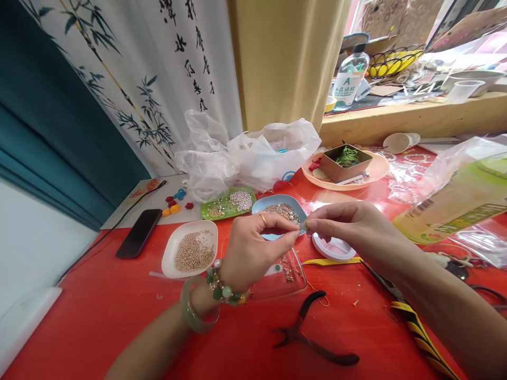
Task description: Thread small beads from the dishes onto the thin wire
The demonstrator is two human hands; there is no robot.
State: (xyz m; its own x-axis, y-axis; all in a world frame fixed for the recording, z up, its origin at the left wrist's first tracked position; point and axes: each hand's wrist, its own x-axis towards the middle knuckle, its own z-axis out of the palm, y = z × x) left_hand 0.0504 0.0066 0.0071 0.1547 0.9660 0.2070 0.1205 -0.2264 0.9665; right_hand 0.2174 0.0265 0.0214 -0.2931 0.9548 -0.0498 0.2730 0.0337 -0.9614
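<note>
My left hand (255, 245), with a ring and a beaded bracelet, is closed in a pinch over the clear tray (299, 277). Its fingertips meet those of my right hand (336, 219), also pinched. Something tiny and pale shows between them, too small to name. Just behind is a blue dish (259, 205) of mixed beads. A white dish (166, 258) with small gold beads stands left of my left wrist. Black-handled pliers (292, 332) lie nearer me, beside a thin, thread-like loop (325, 302).
A green dish (206, 210) of pearly beads and a black phone (139, 234) are at the left. A white round lid (330, 250) lies below my right hand. Scissors (412, 322) with yellow-black handles lie under my right forearm. Plastic bags (273, 145) stand at the back.
</note>
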